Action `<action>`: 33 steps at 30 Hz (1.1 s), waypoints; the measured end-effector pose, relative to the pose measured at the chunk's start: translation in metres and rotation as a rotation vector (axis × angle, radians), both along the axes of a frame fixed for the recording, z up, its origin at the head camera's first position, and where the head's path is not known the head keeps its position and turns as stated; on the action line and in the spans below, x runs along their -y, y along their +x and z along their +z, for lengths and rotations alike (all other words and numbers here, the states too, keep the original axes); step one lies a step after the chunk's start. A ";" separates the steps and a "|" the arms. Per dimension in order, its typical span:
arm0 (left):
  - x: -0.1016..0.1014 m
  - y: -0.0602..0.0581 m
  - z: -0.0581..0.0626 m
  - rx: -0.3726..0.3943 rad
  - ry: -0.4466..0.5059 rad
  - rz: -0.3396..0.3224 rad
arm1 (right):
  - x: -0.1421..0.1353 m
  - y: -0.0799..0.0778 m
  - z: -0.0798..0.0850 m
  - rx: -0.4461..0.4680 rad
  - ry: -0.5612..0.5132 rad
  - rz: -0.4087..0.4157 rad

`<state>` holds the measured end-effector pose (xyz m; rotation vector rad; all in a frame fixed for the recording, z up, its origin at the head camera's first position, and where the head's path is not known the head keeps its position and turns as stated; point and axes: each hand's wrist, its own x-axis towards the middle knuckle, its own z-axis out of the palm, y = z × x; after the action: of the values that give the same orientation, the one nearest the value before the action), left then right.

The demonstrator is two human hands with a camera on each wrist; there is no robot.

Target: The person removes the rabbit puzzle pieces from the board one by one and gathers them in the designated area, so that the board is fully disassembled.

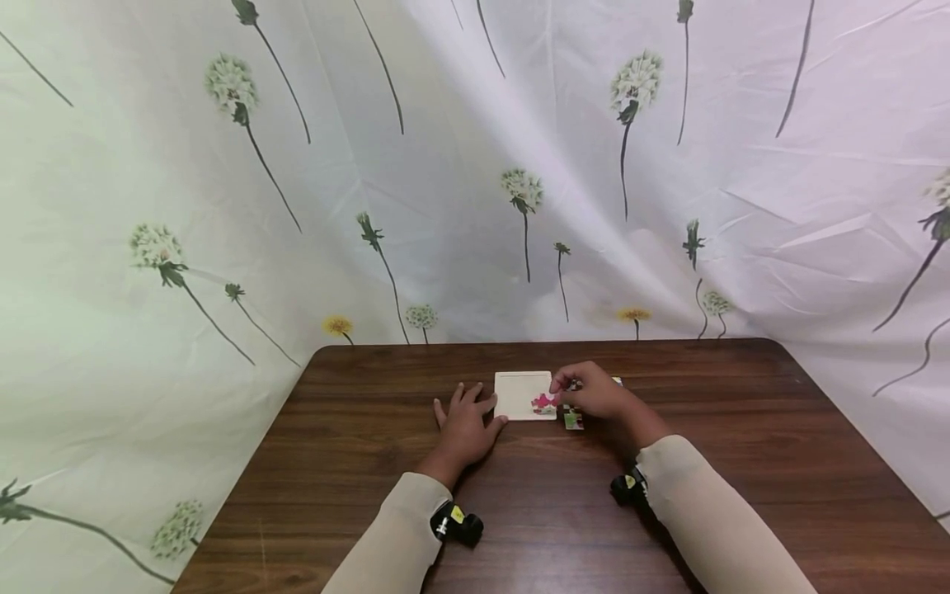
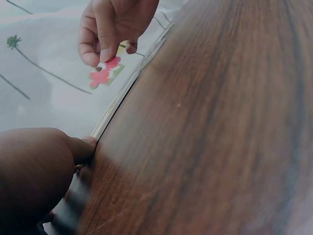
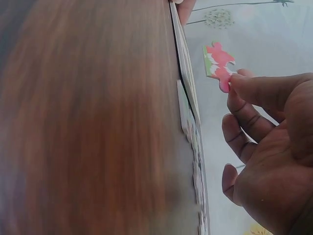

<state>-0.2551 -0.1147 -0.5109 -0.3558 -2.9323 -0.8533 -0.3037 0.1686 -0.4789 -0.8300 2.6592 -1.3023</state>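
Note:
Between thumb and fingertips, my right hand (image 1: 599, 394) pinches a jigsaw puzzle piece (image 3: 220, 61) coloured pink, white and green. In the head view the piece overlaps the right part of a pale, rimmed puzzle tray (image 1: 515, 394). Both wrist views show it held up above the tray's level. My left hand (image 1: 466, 427) lies with fingers spread at the tray's left side, its thumb at the near left corner. More puzzle pieces (image 1: 573, 421) lie on the table just right of the tray, partly hidden under my right hand.
The tray lies toward the far side of a dark wooden table (image 1: 534, 511). Behind the table's far edge hangs a pale cloth (image 1: 445, 181) printed with dandelions. Each wrist wears a black camera on a strap, at the beige sleeves.

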 end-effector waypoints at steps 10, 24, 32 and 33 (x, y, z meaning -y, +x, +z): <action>0.000 0.000 0.001 -0.006 0.004 -0.006 | -0.025 0.004 -0.001 0.015 -0.014 -0.037; 0.000 0.000 -0.001 -0.020 -0.001 -0.003 | -0.054 0.011 -0.005 -0.051 0.013 -0.062; 0.000 0.000 0.000 -0.015 -0.007 -0.004 | -0.061 0.020 -0.004 0.009 0.004 -0.104; 0.000 0.000 0.000 -0.011 -0.005 -0.004 | -0.062 0.021 -0.003 0.015 -0.001 -0.106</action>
<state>-0.2553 -0.1143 -0.5107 -0.3661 -2.9247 -0.8418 -0.2826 0.2308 -0.4823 -0.6841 2.7252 -1.3267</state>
